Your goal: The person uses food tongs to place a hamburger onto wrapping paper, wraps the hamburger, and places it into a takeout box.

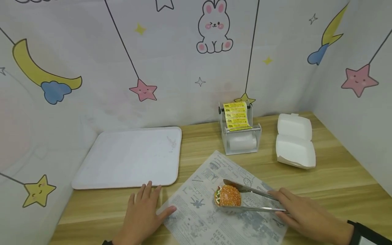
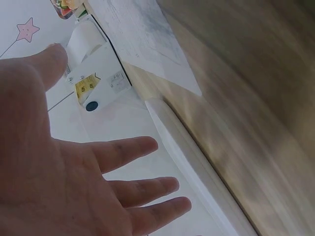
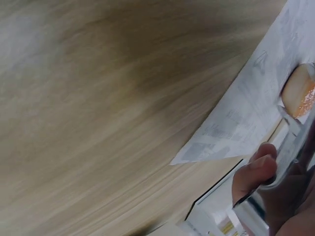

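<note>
My right hand (image 1: pixel 301 212) grips metal tongs (image 1: pixel 260 208) near the right side of the printed paper sheet (image 1: pixel 196 190). The two tong arms straddle a small sesame-bun burger (image 1: pixel 230 196), whose green and white filling shows on its left side. The burger is over the middle of the paper. In the right wrist view, the fingers (image 3: pixel 261 167) curl on the tongs beside the bun (image 3: pixel 298 91). My left hand (image 1: pixel 141 207), fingers spread and straight, is by the paper's left corner and holds nothing. Its palm (image 2: pixel 59 182) shows in the left wrist view.
A white tray (image 1: pixel 131 158) lies at the back left, just beyond the left hand. Behind the paper stands a label dispenser (image 1: pixel 242 141) with a yellow label roll. An open white foam box (image 1: pixel 295 149) sits at the back right. Printed cloth walls (image 1: pixel 177 64) border the wooden table (image 1: pixel 340 177).
</note>
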Demonstrator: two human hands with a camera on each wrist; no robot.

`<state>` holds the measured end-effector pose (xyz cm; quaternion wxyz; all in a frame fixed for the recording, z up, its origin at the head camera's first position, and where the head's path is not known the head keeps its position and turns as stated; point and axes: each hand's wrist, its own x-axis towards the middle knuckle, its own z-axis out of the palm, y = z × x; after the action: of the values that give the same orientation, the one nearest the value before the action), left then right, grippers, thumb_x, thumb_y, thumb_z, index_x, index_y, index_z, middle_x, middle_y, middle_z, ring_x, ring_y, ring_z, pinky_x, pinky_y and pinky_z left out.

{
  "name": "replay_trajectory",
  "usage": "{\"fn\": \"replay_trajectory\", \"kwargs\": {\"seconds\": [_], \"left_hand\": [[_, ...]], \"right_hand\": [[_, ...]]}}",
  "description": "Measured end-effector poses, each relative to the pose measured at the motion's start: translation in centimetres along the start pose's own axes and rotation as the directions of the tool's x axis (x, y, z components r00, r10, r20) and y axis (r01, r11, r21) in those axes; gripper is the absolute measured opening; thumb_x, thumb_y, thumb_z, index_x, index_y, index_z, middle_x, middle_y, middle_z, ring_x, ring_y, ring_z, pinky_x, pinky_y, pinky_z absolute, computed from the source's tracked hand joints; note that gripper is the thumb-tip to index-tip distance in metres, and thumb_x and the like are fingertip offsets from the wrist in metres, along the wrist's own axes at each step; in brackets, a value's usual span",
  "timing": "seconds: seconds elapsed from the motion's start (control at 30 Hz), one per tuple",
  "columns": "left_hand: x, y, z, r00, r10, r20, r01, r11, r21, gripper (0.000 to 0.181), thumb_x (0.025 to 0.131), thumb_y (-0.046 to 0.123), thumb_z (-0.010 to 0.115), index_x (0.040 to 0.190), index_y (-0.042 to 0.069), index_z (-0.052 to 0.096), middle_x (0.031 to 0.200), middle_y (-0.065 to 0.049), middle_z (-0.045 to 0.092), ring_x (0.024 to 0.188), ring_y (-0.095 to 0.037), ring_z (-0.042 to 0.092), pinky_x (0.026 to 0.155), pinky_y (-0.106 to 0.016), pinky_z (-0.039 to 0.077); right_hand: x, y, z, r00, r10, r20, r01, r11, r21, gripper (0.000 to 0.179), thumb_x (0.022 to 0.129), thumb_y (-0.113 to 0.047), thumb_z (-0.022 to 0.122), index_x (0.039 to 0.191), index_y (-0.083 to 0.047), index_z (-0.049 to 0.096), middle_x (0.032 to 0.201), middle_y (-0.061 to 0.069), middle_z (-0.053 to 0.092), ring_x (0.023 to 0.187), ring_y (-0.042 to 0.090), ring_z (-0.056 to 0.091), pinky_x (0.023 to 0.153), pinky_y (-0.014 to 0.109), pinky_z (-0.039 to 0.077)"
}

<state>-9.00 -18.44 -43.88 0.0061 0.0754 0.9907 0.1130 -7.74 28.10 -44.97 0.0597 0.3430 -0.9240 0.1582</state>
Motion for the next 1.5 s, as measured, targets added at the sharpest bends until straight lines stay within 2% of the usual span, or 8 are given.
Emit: {"fn": "replay_trajectory", "kwargs": {"seconds": [0.23, 0.37, 0.53, 0.63, 0.8, 1.17, 1.4, 1.5], "left_hand": [[0.1, -0.1, -0.9, 0.993, 0.046, -0.109, -0.044, 0.999, 0.018, 0.084, 0.09, 0.067, 0.064, 0.141, 0.001, 0.056, 0.147, -0.032, 0.046, 0.136, -0.051, 0.042, 0.103, -0.075, 0.033], [1.5, 0.9, -2.6, 0.964, 0.122, -0.237, -0.121, 0.992, 0.017, 0.08, 0.089, 0.063, 0.068, 0.139, 0.001, 0.058, 0.143, -0.031, 0.051, 0.13, -0.048, 0.05, 0.1, -0.069, 0.041], [3.9, 4.0, -5.1, 0.969, 0.102, -0.224, -0.152, 0.963, -0.221, 0.072, 0.093, 0.054, 0.068, 0.141, 0.002, 0.056, 0.145, -0.024, 0.053, 0.125, -0.043, 0.057, 0.096, -0.061, 0.05], [5.1, 6.1, -6.1, 0.989, 0.048, -0.14, -0.105, 0.893, -0.437, 0.068, 0.098, 0.052, 0.063, 0.144, 0.003, 0.053, 0.146, -0.018, 0.053, 0.127, -0.037, 0.057, 0.097, -0.057, 0.05], [6.9, 8.5, -6.7, 0.994, 0.059, -0.089, -0.105, 0.688, -0.718, 0.062, 0.102, 0.046, 0.059, 0.145, 0.002, 0.049, 0.139, -0.016, 0.058, 0.122, -0.033, 0.06, 0.098, -0.05, 0.051], [7.8, 9.9, -7.1, 0.996, 0.01, -0.094, -0.09, 0.394, -0.915, 0.066, 0.102, 0.035, 0.063, 0.145, -0.005, 0.03, 0.126, -0.026, 0.055, 0.098, -0.032, 0.069, 0.076, -0.043, 0.061], [8.6, 9.6, -6.3, 0.994, -0.04, -0.101, -0.083, 0.315, -0.946, 0.067, 0.1, 0.033, 0.066, 0.144, -0.005, 0.033, 0.125, -0.025, 0.056, 0.085, -0.023, 0.07, 0.069, -0.037, 0.062], [8.7, 9.3, -6.2, 0.987, -0.058, -0.15, -0.123, 0.329, -0.936, 0.064, 0.1, 0.029, 0.065, 0.145, -0.004, 0.034, 0.122, -0.024, 0.057, 0.084, -0.023, 0.069, 0.068, -0.038, 0.062]], "right_hand": [[1.2, -0.4, -1.6, 0.996, 0.024, -0.085, -0.019, 0.998, 0.052, 0.057, 0.094, -0.016, 0.074, 0.145, -0.016, 0.05, 0.115, -0.012, 0.057, 0.087, -0.007, 0.053, 0.063, 0.023, 0.05], [3.5, -1.0, -2.8, 0.985, 0.07, -0.158, -0.066, 0.997, 0.03, 0.061, 0.092, -0.015, 0.076, 0.146, -0.015, 0.047, 0.116, -0.007, 0.057, 0.088, -0.002, 0.058, 0.06, 0.022, 0.05], [7.9, -2.7, -3.2, 0.965, 0.183, -0.189, -0.17, 0.982, 0.082, 0.065, 0.092, -0.008, 0.073, 0.148, 0.0, 0.042, 0.119, 0.011, 0.055, 0.089, 0.01, 0.056, 0.067, 0.028, 0.054], [10.9, -4.1, -2.9, 0.946, 0.252, -0.202, -0.227, 0.964, 0.136, 0.067, 0.094, -0.005, 0.071, 0.15, 0.004, 0.037, 0.119, 0.019, 0.052, 0.085, 0.016, 0.055, 0.066, 0.029, 0.054], [14.6, -6.4, -1.3, 0.928, 0.21, -0.307, -0.175, 0.975, 0.14, 0.075, 0.09, -0.006, 0.077, 0.152, -0.002, 0.037, 0.114, 0.015, 0.049, 0.08, 0.014, 0.048, 0.061, 0.024, 0.048], [16.5, -8.5, 2.0, 0.886, -0.039, -0.462, 0.095, 0.991, 0.099, 0.095, 0.079, 0.011, 0.081, 0.158, -0.003, 0.03, 0.135, 0.022, 0.043, 0.103, 0.029, 0.063, 0.077, 0.033, 0.06], [15.6, -9.2, 2.5, 0.894, -0.182, -0.409, 0.239, 0.967, 0.092, 0.065, 0.105, -0.02, 0.053, 0.159, 0.001, 0.024, 0.149, 0.019, 0.034, 0.124, 0.031, 0.054, 0.091, 0.043, 0.057], [15.2, -9.2, 2.3, 0.9, -0.185, -0.394, 0.248, 0.962, 0.117, 0.068, 0.106, -0.038, 0.039, 0.159, 0.001, 0.024, 0.151, 0.018, 0.035, 0.12, 0.026, 0.056, 0.087, 0.036, 0.059]]}}
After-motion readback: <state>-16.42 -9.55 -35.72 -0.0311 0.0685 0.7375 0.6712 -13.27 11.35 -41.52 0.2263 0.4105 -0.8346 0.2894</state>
